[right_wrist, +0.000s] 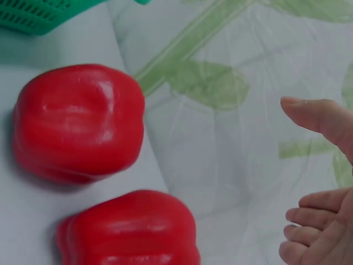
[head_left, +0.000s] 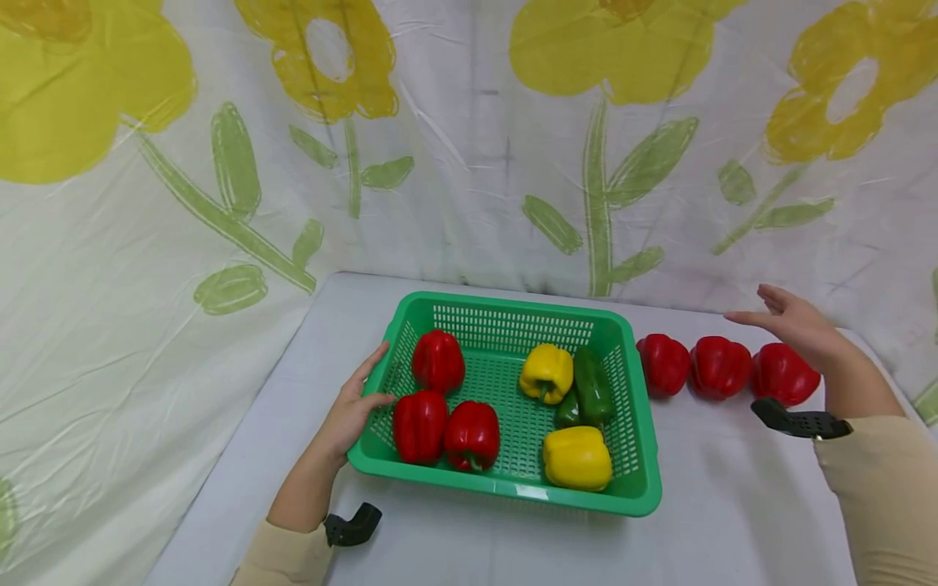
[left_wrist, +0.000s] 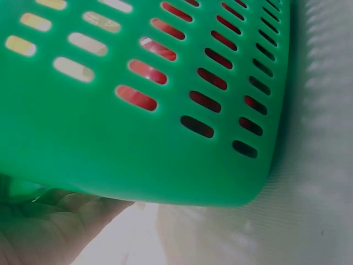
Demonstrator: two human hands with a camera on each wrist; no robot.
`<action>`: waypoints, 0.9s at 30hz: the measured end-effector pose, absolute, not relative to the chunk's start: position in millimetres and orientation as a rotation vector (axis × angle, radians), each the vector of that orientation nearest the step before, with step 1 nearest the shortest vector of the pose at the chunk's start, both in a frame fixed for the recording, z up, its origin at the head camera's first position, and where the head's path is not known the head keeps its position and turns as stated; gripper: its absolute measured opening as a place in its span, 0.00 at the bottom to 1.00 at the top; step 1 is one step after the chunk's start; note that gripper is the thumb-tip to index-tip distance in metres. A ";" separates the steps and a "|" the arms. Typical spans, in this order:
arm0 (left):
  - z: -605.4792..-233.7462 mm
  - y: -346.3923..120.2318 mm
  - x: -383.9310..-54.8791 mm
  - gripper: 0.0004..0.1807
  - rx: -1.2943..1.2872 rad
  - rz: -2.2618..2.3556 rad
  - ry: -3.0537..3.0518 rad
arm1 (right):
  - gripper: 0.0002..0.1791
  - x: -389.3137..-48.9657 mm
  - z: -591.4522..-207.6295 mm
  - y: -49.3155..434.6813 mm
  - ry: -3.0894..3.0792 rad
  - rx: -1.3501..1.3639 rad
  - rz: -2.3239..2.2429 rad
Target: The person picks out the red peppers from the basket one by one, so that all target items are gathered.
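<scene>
A green plastic basket (head_left: pixel 506 498) stands on the table. My left hand (head_left: pixel 350 419) holds its left rim, the thumb over the edge and the other fingers along the outside. In the left wrist view the hand (left_wrist: pixel 60 226) shows at the rim, partly hidden by the slotted wall. Three red bell peppers (head_left: pixel 438 363) lie in the basket's left half. On its right are two yellow bell peppers (head_left: pixel 576 458) and dark green peppers (head_left: pixel 594 387). Three more red bell peppers (head_left: pixel 721 368) sit in a row outside, right of the basket. Over the farthest one hovers my right hand (head_left: pixel 802 325), fingers extended, holding nothing.
The table (head_left: pixel 703 496) has a white cover. Behind it and at the left hangs a white cloth (head_left: pixel 454 163) painted with yellow flowers and green leaves. Black wrist mounts (head_left: pixel 799 421) sit on both forearms.
</scene>
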State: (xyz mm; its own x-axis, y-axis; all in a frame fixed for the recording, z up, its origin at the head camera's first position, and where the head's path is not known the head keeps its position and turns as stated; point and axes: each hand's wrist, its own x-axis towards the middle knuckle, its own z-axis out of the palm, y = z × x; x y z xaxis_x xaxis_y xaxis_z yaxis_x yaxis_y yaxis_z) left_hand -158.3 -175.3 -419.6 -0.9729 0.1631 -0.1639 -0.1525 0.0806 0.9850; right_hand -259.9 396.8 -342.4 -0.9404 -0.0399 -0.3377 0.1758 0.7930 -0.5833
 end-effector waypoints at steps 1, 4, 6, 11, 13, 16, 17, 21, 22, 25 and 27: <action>-419.5 -175.4 -158.2 0.41 0.015 1.985 2.123 | 0.60 -260.4 -341.0 393.8 2.648 0.092 -0.914; -418.9 -175.2 -157.8 0.41 0.028 1.986 2.122 | 0.60 -262.4 -337.2 384.1 2.644 0.051 -0.933; -419.0 -175.0 -157.8 0.41 0.031 1.990 2.120 | 0.60 -264.3 -335.0 377.5 2.650 0.022 -0.926; -419.1 -174.6 -158.1 0.41 0.016 1.992 2.119 | 0.59 -269.9 -330.6 362.7 2.689 -0.053 -0.873; -419.1 -174.7 -158.1 0.41 0.006 1.992 2.115 | 0.58 -271.9 -329.3 357.1 2.707 -0.089 -0.851; -419.2 -174.9 -157.9 0.41 0.004 1.992 2.115 | 0.58 -274.1 -327.9 348.6 2.730 -0.141 -0.822; -419.2 -175.1 -157.8 0.41 0.006 1.993 2.115 | 0.58 -274.5 -327.2 345.5 2.732 -0.162 -0.823; -419.2 -175.6 -157.7 0.41 0.018 1.994 2.113 | 0.56 -274.9 -322.5 332.2 2.723 -0.239 -0.844; -419.0 -175.5 -157.6 0.41 0.020 1.993 2.115 | 0.56 -274.8 -321.1 328.8 2.715 -0.258 -0.860; -418.6 -175.2 -157.7 0.40 0.011 1.992 2.112 | 0.55 -275.1 -317.8 319.8 2.698 -0.307 -0.893; -418.8 -175.1 -158.0 0.40 0.001 1.992 2.112 | 0.55 -275.7 -316.5 314.5 2.698 -0.333 -0.895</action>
State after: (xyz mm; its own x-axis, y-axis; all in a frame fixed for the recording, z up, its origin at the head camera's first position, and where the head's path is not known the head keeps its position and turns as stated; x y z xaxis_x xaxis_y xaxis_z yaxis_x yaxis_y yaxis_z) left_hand -158.0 -175.1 -418.8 -0.9717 0.1626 -0.1714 -0.1616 0.0718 0.9842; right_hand -275.7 314.5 -316.5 -0.9346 -0.3013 -0.1889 -0.1287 0.7817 -0.6102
